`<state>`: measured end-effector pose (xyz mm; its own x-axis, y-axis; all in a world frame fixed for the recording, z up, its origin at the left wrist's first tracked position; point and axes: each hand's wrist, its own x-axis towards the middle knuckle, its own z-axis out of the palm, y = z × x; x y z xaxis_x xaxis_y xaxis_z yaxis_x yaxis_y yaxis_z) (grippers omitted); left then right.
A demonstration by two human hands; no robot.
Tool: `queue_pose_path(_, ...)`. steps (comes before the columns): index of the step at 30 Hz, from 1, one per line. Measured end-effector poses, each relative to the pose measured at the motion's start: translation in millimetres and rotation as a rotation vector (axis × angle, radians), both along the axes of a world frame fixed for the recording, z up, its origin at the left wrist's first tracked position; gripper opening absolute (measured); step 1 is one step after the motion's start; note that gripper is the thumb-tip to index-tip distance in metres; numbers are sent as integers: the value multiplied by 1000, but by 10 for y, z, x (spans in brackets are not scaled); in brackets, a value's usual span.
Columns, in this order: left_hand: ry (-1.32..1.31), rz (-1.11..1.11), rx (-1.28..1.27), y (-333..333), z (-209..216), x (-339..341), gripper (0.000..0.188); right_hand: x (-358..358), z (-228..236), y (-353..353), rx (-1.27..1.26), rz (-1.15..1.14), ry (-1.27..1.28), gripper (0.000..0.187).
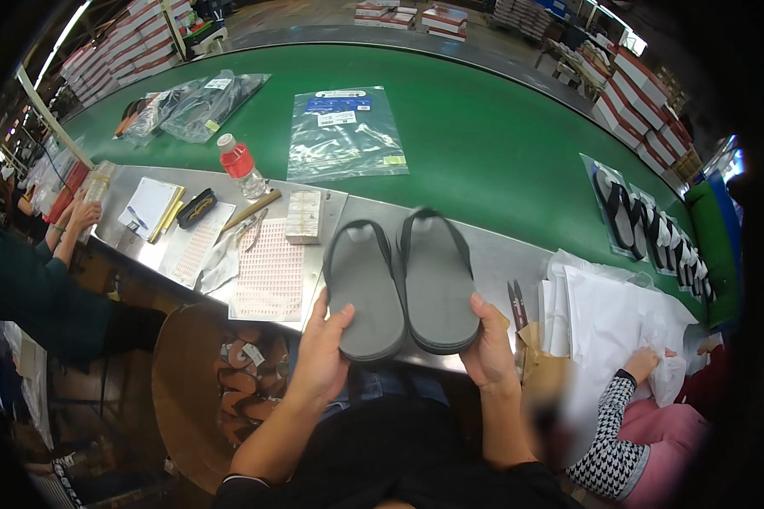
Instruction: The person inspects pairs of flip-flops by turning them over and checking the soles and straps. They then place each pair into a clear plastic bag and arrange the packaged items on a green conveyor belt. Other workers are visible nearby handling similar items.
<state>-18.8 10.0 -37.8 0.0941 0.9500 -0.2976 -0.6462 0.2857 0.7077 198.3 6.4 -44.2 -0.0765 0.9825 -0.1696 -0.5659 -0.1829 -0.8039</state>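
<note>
At centre frame, left hand [323, 343] and right hand [491, 348], half-closed, thumbs on top, pinch the grey sandals [365, 293] by their heel edges. Possible fault: heel-only hold lets toes dip, knocking the pale block [303, 218].

Footwear-packing floor, factory type. Long green surface [501, 127] behind steel worktop [497, 284]; grey sandals [430, 284] above worktop's near edge; label sheets [268, 271] left of these; bagged sandals [625, 216] rowed near green surface's right end; carton stacks [641, 103] past its far edge; co-workers [38, 288] either side.
</note>
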Motion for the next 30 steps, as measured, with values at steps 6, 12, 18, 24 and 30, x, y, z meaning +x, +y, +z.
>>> queue_pose_path(6, -317, -68, 377, -7, -32, -112, 53, -49, -31, 33, 152, 202, 613, 57)
queue_pose_path(12, -1104, -805, 292, 83, -588, 115, 53, -314, -288, -45, -39, 713, 1120, 43)
queue_pose_path(18, -1651, -1016, 178, -19, -937, 437, 23, -419, -516, -67, -106, 791, 1224, 37)
queue_pose_path(24, -1610, -1098, 256, -17, -1054, 420, 47, -395, -624, -58, -82, 801, 1176, 40)
queue_pose_path(30, -1432, -965, 134, -62, -1083, 239, 55, -432, -671, -16, -67, 818, 1190, 35)
